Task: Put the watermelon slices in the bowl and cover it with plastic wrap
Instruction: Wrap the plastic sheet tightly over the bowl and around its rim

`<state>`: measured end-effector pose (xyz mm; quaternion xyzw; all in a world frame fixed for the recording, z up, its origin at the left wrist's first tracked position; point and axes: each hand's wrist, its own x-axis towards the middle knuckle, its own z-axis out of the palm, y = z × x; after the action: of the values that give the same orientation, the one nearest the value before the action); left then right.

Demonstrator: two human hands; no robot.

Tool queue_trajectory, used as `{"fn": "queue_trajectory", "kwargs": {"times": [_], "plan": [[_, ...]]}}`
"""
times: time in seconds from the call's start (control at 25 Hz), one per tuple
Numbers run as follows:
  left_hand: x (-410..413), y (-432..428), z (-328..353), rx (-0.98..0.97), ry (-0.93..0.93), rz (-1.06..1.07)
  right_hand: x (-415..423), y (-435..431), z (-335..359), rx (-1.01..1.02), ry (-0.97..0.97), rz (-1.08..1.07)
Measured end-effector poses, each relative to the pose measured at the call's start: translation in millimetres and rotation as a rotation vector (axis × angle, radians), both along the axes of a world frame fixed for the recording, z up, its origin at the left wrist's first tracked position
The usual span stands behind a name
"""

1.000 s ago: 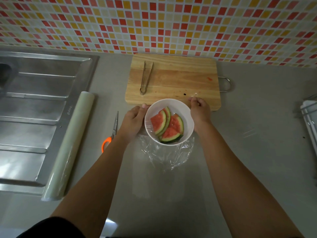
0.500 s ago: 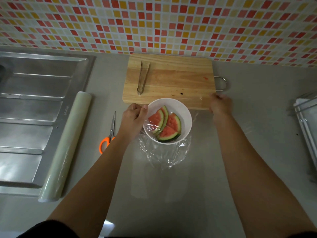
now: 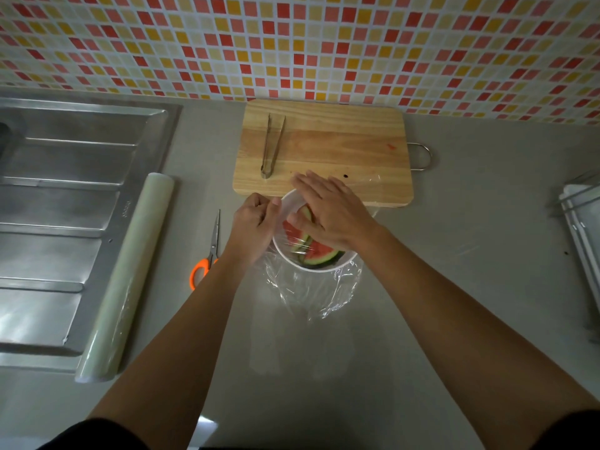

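Seemingly pinching the thin, clingy, tear-prone wrap [image 3: 311, 290] at the left rim of the bowl [image 3: 326, 267] of slices [image 3: 319, 253] on the tabletop [image 3: 454, 287] with curled left hand [image 3: 256, 222], flattening it with straight-fingered right hand [image 3: 331, 212]; best tugged gently by loose edges.

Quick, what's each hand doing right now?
Left hand: curled, pinching the wrap at the bowl rim.
Right hand: open, flat over the bowl.

My right hand [image 3: 331, 212] lies flat over the bowl [image 3: 289, 204]; my left hand [image 3: 256, 222] pinches plastic wrap [image 3: 311, 287] at its rim.
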<state>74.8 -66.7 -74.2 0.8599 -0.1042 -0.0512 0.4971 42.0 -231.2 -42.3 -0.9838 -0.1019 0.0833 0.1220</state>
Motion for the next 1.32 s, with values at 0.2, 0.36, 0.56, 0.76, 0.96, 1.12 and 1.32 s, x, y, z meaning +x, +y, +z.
{"fn": "queue_trajectory", "kwargs": {"times": [0.2, 0.36, 0.56, 0.76, 0.96, 1.12, 1.32], "plan": [[0, -4, -2, 0.043, -0.091, 0.034, 3, -7, -7, 0.046, -0.066, -0.115], [-2, -9, -2, 0.083, -0.138, 0.082, -2, -23, -10, 0.317, 0.021, -0.192], [-5, -11, -1, 0.102, -0.145, 0.097, -19, -32, -14, 0.725, 0.100, -0.367], [-6, -12, 3, 0.133, -0.171, 0.095, -36, -30, -20, 0.776, 0.065, -0.445], [-5, -13, 4, 0.164, -0.191, 0.058, -59, -29, -26, 0.798, 0.090, -0.515], [-6, -11, 5, 0.169, -0.200, 0.041, -71, -31, -21, 0.612, 0.039, -0.576], [-5, -12, 6, 0.163, -0.193, 0.022, -56, 10, 2, 0.272, -0.131, -0.262]]}}
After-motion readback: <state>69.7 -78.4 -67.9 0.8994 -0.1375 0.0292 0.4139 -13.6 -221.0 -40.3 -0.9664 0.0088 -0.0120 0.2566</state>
